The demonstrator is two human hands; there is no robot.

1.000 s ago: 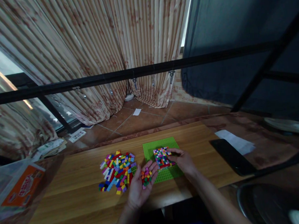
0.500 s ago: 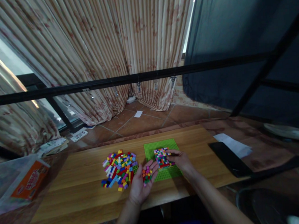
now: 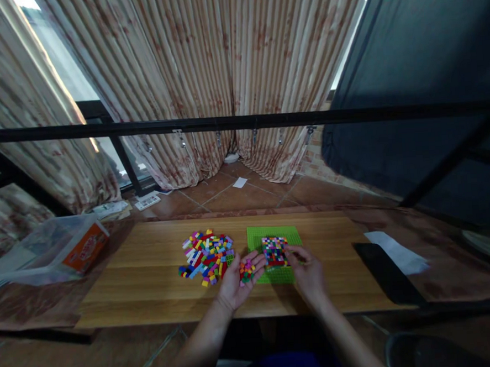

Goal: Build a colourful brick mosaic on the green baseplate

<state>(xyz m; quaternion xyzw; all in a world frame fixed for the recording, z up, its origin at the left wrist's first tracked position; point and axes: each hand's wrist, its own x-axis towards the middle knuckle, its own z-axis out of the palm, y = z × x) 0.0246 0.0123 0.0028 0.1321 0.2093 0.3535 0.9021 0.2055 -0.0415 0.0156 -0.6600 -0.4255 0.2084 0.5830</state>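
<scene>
My left hand (image 3: 234,286) lies palm up with its fingers stretched out, cradling several small building bricks (image 3: 247,270) in pink, orange, red and green. Right of it, a green studded baseplate (image 3: 281,275) rests on the table. On that plate sits a patch of many-coloured bricks (image 3: 274,251), set close together. At the patch's right edge is my right hand (image 3: 311,273), thumb and fingers in a pinch; whatever is between the fingertips is too small to make out. A loose pile of mixed bricks (image 3: 205,255) spreads to the left of my left hand.
The wooden table (image 3: 143,284) carries a black flat object (image 3: 385,274) at its right end, beside a white paper (image 3: 398,251). Left of the table stands a clear plastic box (image 3: 46,256) with an orange label. A black rail (image 3: 208,124) crosses in front of the curtains.
The view has levelled and turned slightly left, so the table sits straighter in the picture. Both hands keep nearly the same places relative to the baseplate, the right still at the patch's right edge.
</scene>
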